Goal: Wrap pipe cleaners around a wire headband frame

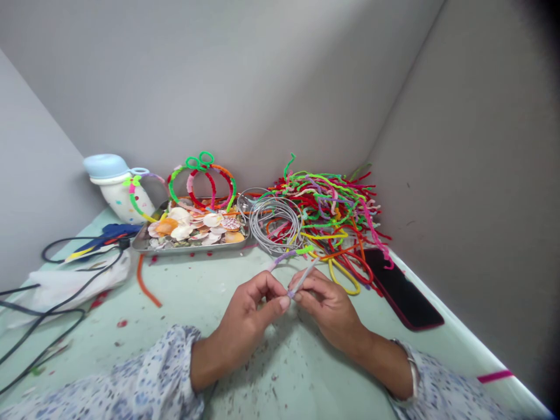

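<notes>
The held strip looks matt, pipe cleaners fuzzy, the tray smooth metal, the phone glossy.

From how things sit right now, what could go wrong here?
The thin grey strip could slip, since the left hand and right hand seem to hold it only by fingers and thumbs. The loose wire coil sits against the pile of fuzzy stems, so pulling on either might tangle them. A pink stem overlaps the phone in this view and may snag on it.
</notes>
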`<state>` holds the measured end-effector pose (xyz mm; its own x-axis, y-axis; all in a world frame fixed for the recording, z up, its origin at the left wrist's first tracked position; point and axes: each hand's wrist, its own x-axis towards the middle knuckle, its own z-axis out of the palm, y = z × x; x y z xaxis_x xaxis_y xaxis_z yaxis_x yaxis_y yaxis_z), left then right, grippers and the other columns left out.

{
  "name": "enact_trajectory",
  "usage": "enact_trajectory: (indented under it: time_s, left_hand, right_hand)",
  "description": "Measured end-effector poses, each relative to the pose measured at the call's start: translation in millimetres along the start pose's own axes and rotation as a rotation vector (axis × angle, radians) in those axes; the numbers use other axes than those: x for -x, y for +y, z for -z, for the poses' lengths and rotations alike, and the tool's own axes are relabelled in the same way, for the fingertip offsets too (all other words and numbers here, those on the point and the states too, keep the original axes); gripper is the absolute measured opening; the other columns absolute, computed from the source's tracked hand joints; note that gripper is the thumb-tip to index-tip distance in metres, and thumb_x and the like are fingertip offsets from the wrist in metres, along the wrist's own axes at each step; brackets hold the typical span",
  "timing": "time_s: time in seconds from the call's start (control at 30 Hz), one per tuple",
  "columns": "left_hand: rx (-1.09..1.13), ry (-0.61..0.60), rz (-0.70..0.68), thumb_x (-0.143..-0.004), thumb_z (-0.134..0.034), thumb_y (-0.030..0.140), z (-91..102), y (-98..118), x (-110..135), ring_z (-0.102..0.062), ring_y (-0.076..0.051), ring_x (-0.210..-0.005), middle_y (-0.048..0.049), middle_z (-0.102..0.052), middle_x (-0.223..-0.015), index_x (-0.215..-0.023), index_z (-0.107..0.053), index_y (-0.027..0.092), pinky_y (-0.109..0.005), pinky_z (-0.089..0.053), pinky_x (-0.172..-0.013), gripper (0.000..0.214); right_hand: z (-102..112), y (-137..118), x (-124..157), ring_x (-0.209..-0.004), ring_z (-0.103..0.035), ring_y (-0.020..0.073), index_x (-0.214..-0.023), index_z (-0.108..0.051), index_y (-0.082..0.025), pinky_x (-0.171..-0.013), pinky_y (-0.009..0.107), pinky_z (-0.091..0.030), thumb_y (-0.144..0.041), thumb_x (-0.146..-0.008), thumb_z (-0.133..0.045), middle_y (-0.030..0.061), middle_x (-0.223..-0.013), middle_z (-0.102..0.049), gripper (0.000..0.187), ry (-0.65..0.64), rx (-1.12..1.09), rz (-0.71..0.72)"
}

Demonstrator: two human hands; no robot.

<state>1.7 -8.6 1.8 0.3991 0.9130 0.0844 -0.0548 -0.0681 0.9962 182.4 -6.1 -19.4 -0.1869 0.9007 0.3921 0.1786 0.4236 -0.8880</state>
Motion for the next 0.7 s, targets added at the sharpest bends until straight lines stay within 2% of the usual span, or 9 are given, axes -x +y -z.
enact_trajectory:
  time_s: [0.17, 0.27, 0.4, 0.7]
  left_hand:
    - [-0.083, 0.024, -0.059, -0.086, -0.062, 0.032, 0.3, -1, 1, -0.047, -0.014, -0.07, 0.0008, -0.053, -0.073, -0.08, -0.056, 0.018, -0.026, -0.037, -0.064, 0.016]
    - [-0.142, 0.055, -0.076, -0.087, -0.06, 0.031, -0.1, -1, 0, -0.048, -0.014, -0.071, 0.0005, -0.055, -0.075, -0.082, -0.057, 0.018, -0.026, -0.038, -0.065, 0.015]
    - [-0.206, 0.086, -0.073, -0.088, -0.058, 0.032, -0.8, -1, 0, -0.05, -0.014, -0.072, 0.0001, -0.056, -0.077, -0.083, -0.057, 0.018, -0.026, -0.039, -0.066, 0.014]
    - [-0.344, 0.124, -0.136, -0.09, -0.055, 0.028, -2.6, 2, -1, -0.053, -0.015, -0.072, -0.0005, -0.059, -0.077, -0.083, -0.057, 0.018, -0.027, -0.041, -0.067, 0.013]
  right_hand:
    - [-2, -1, -1, -0.081, -0.054, 0.0174, -0.08, -0.065, -0.024, -0.073, 0.029, -0.045, -0.027, -0.084, -0.067, 0.0012, -0.084, -0.057, 0.006, 0.078, 0.051, 0.011]
    - [-3, -3, -1, -0.075, -0.052, 0.0163, -0.079, -0.059, -0.023, -0.069, 0.028, -0.044, -0.027, -0.083, -0.067, -0.0002, -0.079, -0.054, 0.01, 0.103, 0.057, -0.024]
    - [-4, -8, 2, -0.072, -0.05, 0.0154, -0.076, -0.056, -0.021, -0.067, 0.027, -0.042, -0.029, -0.087, -0.062, -0.0008, -0.076, -0.051, 0.014, 0.064, 0.026, -0.075]
    - [-1, -15, 5, -0.07, -0.05, 0.0154, -0.077, -0.065, -0.02, -0.062, 0.027, -0.039, -0.031, -0.091, -0.056, 0.0008, -0.074, -0.053, 0.02, -0.019, -0.061, -0.116]
